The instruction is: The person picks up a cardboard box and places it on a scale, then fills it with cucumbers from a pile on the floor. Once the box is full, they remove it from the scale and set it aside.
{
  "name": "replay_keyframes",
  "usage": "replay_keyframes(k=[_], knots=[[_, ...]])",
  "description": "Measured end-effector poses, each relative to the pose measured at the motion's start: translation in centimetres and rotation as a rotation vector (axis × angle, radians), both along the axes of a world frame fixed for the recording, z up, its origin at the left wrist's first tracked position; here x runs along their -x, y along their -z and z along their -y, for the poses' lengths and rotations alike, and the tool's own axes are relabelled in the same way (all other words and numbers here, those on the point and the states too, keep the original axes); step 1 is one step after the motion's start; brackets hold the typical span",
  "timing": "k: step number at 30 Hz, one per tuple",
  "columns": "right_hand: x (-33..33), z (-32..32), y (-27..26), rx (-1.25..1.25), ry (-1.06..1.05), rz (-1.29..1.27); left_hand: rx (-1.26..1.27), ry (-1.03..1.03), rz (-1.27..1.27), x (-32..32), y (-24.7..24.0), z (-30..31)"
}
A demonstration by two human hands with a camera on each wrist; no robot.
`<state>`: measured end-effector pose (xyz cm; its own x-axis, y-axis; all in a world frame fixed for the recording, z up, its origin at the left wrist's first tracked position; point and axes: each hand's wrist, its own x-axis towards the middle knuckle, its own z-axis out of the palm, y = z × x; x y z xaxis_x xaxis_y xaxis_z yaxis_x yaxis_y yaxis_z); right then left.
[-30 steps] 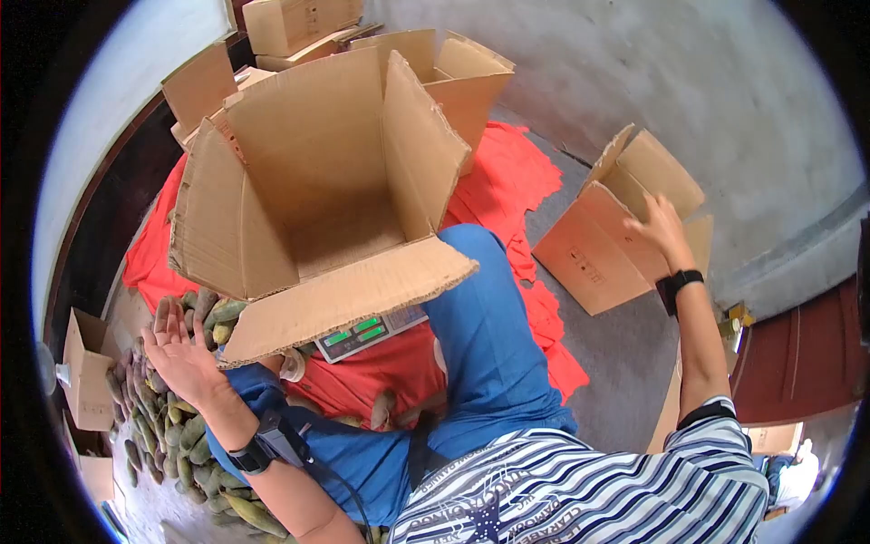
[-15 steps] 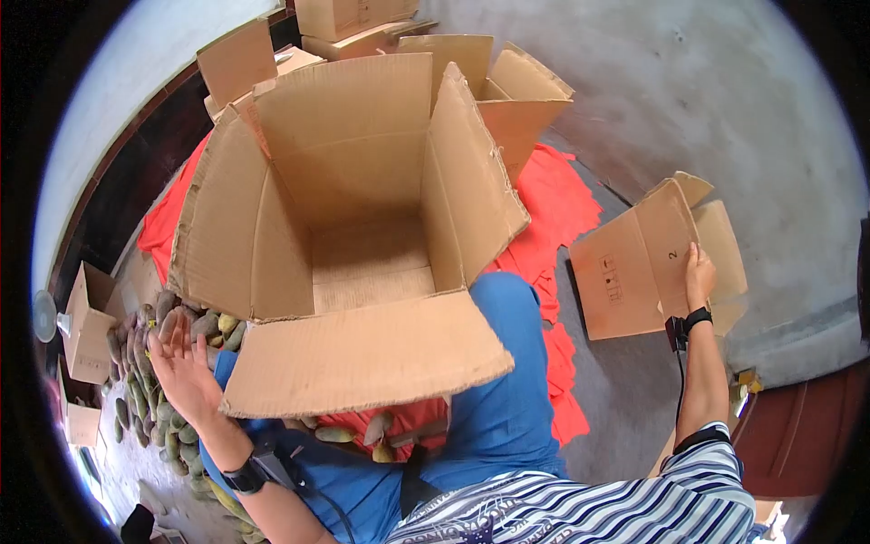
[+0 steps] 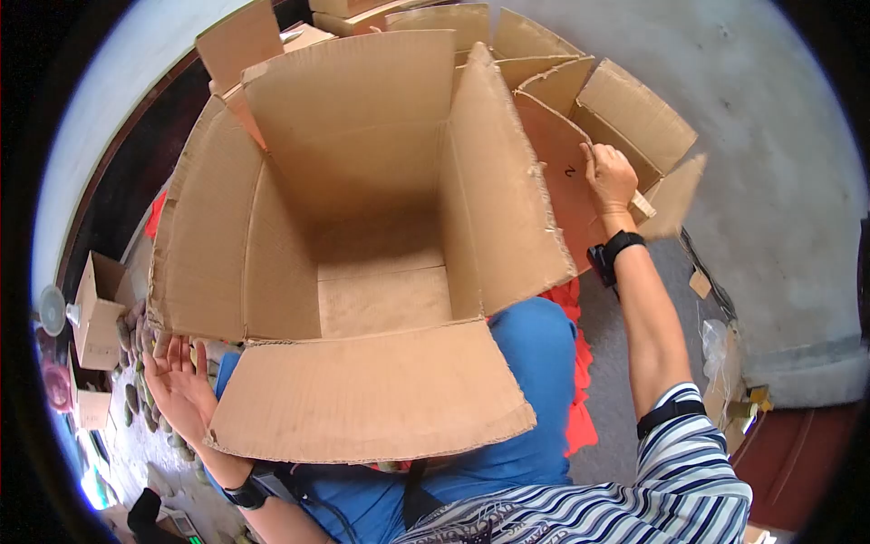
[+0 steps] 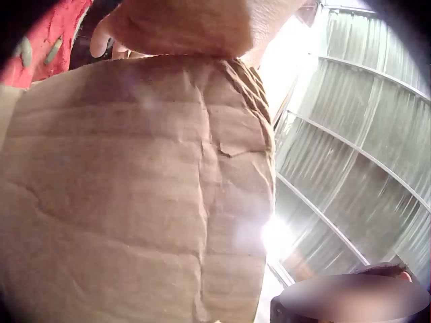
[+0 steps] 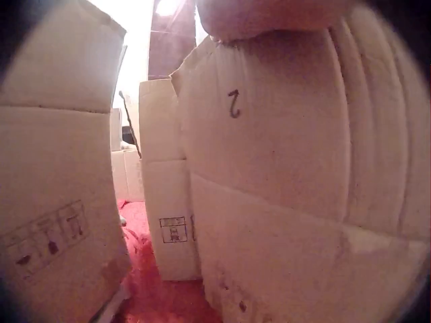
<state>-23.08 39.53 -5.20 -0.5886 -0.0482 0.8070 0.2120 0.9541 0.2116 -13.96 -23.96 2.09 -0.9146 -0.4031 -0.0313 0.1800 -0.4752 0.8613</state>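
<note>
A large open cardboard box (image 3: 372, 390) with its flaps spread fills the middle of the head view, over the person's lap. The left hand (image 3: 186, 390) has its palm up and fingers straight, right at the box's left flap corner; in the left wrist view the hand (image 4: 188, 27) lies along the cardboard edge. To the right, the right hand (image 3: 614, 177) grips the top edge of a second cardboard box (image 3: 555, 154) marked "2", fingers curled over its rim. That box stands close beside the large one, which partly hides it.
More open cardboard boxes (image 3: 439, 20) stand behind. At the left, elongated green-brown vegetables (image 3: 131, 399) are heaped on the floor near a smaller box (image 3: 98, 322). A red cloth (image 3: 582, 422) lies beside the person's knee (image 3: 535, 363). A grey wall (image 3: 770, 181) bounds the right.
The right hand reached the "2" box, took hold of its edge and brought it leftward, close to the large box. The left hand has stayed by the large box's flap.
</note>
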Motion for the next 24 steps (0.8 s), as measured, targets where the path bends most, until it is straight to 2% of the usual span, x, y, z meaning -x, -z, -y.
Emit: replay_keyframes(k=[3, 6, 9, 15, 18, 20, 22, 23, 24], knots=[[2.6, -0.8, -0.9, -0.029, -0.054, 0.015, -0.04, -0.003, -0.027, -0.6, 0.3, 0.6], [3.3, -3.8, -1.9, -0.073, -0.108, 0.064, 0.016, 0.131, -0.101, -0.6, 0.1, 0.5], [2.9, -3.7, -3.5, -0.09, -0.202, 0.105, -0.014, 0.062, -0.042, -0.7, -0.4, -0.5], [1.2, -3.8, -3.8, -0.186, -0.298, 0.173, 0.012, 0.098, -0.031, -0.4, -0.4, -0.4], [-1.0, -5.1, -2.9, -0.1, -0.269, 0.238, -0.025, 0.105, -0.08, -0.7, 0.0, -0.4], [-3.3, -4.9, -2.0, -0.115, -0.359, 0.317, 0.011, 0.176, -0.187, -0.9, 0.3, -0.2], [-7.5, -2.5, -1.1, -0.025, -0.409, 0.394, 0.031, 0.151, -0.165, -1.0, 0.5, -0.2], [-8.9, -2.9, 0.8, 0.009, -0.38, 0.384, 0.081, 0.165, -0.188, -0.7, 0.4, -0.3], [-10.4, -3.0, 2.0, 0.031, -0.249, 0.496, 0.057, 0.085, -0.162, -0.7, 0.6, -0.7]])
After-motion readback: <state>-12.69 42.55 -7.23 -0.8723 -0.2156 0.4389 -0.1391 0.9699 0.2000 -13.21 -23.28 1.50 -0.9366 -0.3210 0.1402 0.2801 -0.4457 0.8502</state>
